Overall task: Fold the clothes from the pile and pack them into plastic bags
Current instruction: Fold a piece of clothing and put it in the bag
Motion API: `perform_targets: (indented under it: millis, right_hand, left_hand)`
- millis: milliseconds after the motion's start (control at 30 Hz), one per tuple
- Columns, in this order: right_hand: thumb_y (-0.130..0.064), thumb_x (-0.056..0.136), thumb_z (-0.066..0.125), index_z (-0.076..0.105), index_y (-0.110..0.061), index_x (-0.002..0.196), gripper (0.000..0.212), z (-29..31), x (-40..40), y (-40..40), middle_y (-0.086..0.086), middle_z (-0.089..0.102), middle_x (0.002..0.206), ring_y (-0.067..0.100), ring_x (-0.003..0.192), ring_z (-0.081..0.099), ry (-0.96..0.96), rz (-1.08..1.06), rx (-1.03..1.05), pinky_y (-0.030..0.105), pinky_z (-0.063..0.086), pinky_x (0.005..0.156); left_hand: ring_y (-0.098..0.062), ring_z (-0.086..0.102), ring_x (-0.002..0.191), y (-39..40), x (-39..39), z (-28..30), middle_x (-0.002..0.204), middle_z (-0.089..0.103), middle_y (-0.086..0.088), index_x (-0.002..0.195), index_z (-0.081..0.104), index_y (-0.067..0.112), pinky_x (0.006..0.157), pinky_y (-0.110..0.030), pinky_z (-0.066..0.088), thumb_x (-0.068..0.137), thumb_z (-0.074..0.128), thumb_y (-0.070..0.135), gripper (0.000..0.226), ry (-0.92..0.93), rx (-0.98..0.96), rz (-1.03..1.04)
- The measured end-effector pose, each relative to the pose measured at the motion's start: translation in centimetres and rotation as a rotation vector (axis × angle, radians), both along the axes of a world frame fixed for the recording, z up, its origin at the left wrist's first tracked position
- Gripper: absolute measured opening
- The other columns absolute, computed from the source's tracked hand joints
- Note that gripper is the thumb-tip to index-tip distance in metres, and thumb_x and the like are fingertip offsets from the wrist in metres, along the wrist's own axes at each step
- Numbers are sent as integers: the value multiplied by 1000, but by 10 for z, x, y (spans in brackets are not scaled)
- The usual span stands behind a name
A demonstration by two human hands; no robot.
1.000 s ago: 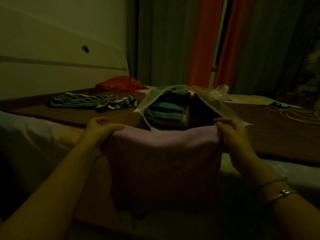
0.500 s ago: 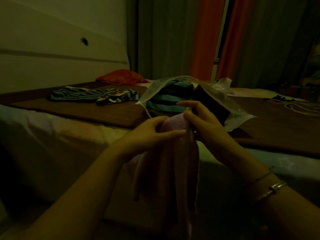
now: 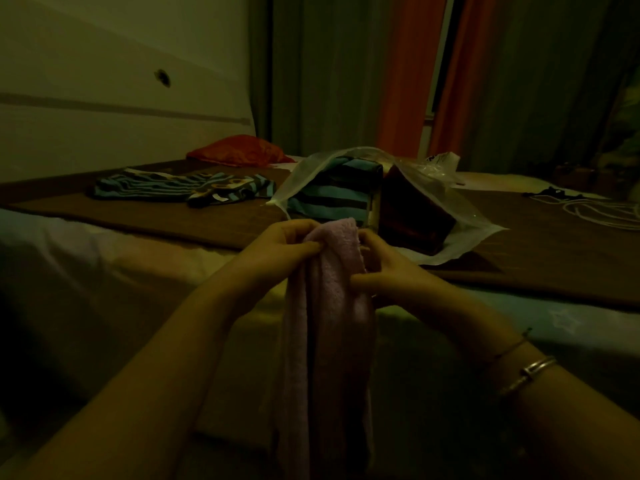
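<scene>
A pale pink towel-like cloth (image 3: 327, 327) hangs folded lengthwise in front of the bed. My left hand (image 3: 284, 247) pinches its top edge from the left. My right hand (image 3: 388, 268) grips the cloth from the right, just below the top. Behind my hands, a clear plastic bag (image 3: 460, 237) lies open on the bed, holding a folded blue-and-brown striped garment (image 3: 332, 195) and a dark red folded one (image 3: 412, 216). Further left on the bed lie loose striped and patterned clothes (image 3: 180, 188).
The brown bed cover (image 3: 173, 220) spreads across the mattress, with its pale edge nearest me. A red cushion (image 3: 239, 152) sits by the white headboard wall. White cords (image 3: 595, 209) lie at the right. Orange and grey curtains hang behind.
The cloth was held spread wide by both top corners. My hands came together, bringing the corners to meet, so the cloth now hangs folded in half lengthwise.
</scene>
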State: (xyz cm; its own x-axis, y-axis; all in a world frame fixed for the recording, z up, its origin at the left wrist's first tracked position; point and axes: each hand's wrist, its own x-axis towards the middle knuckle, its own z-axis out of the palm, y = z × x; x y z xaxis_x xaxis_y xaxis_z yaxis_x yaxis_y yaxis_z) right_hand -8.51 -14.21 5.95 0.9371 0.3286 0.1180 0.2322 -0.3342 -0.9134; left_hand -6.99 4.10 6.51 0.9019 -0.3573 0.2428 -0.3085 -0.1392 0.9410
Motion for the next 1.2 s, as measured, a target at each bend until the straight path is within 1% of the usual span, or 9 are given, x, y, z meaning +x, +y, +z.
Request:
perform_targets:
  millis: [100, 200, 300, 400, 633, 767, 933, 1067, 1200]
  right_hand:
    - [-2, 88, 58, 38, -26, 135, 57, -5, 1, -1, -6, 52, 119, 14, 102, 60, 86, 39, -91, 33, 58, 78]
    - [-4, 87, 61, 39, -31, 128, 53, -9, -2, 1, -5, 53, 119, 17, 103, 60, 207, 121, -127, 33, 58, 79]
    - [-4, 86, 63, 37, -44, 116, 57, -10, -3, 6, -13, 50, 115, 23, 103, 62, 176, 142, -14, 33, 60, 73]
    - [-3, 87, 62, 41, -41, 118, 54, -8, -2, 11, -15, 52, 112, 42, 103, 62, 118, 108, 100, 33, 60, 63]
    - [0, 89, 57, 51, -30, 99, 32, -16, 1, 27, -1, 61, 98, 14, 74, 66, 59, 22, 32, 26, 59, 63]
    - [-2, 88, 59, 50, -23, 109, 31, -26, 7, 37, -4, 59, 96, 16, 84, 64, 118, 32, -114, 30, 58, 70]
    - [-6, 88, 60, 50, -9, 128, 41, -46, 19, 42, 12, 60, 122, 28, 106, 62, 207, 14, -392, 36, 56, 85]
    - [-15, 87, 65, 54, -10, 125, 40, -58, 26, 37, 13, 63, 118, 23, 98, 65, 258, -34, -438, 34, 57, 84]
    - [-19, 83, 68, 53, -16, 117, 37, -59, 33, 24, 4, 60, 107, 21, 95, 63, 146, -221, -477, 34, 57, 82]
  left_hand:
    - [-11, 68, 95, 3, -1, 1, 99, 70, 3, 102, 66, 21, 85, -28, 55, 97, 47, 9, 22, -12, -43, -20]
    - [-12, 68, 92, 8, 1, 3, 96, 69, 3, 100, 65, 21, 82, -29, 55, 97, 46, 9, 22, 20, -110, -30]
    - [-12, 68, 91, 12, 1, 4, 95, 71, 1, 102, 65, 17, 78, -27, 55, 96, 45, 5, 24, 39, -100, -84]
    - [-11, 68, 97, 14, 1, 3, 102, 71, -1, 106, 66, 16, 82, -27, 56, 93, 52, 7, 21, -22, -10, -52]
    - [0, 66, 88, 13, 4, 0, 96, 69, 4, 99, 70, 16, 69, -15, 54, 82, 70, 16, 17, -214, 132, 97]
    - [6, 64, 82, 9, 2, 3, 87, 69, 10, 93, 71, 20, 65, -10, 51, 82, 70, 18, 11, -263, 36, 150]
    - [-6, 64, 95, 15, 8, 3, 100, 69, 5, 97, 72, 24, 77, -23, 53, 79, 72, 28, 18, -237, -73, 239]
    - [-15, 63, 100, 29, 15, 3, 100, 68, 3, 91, 70, 28, 83, -33, 51, 83, 69, 28, 9, -212, -189, 326]
    - [-13, 62, 92, 46, 23, 0, 94, 65, 5, 87, 63, 28, 76, -28, 48, 89, 63, 22, 6, -206, -264, 421]
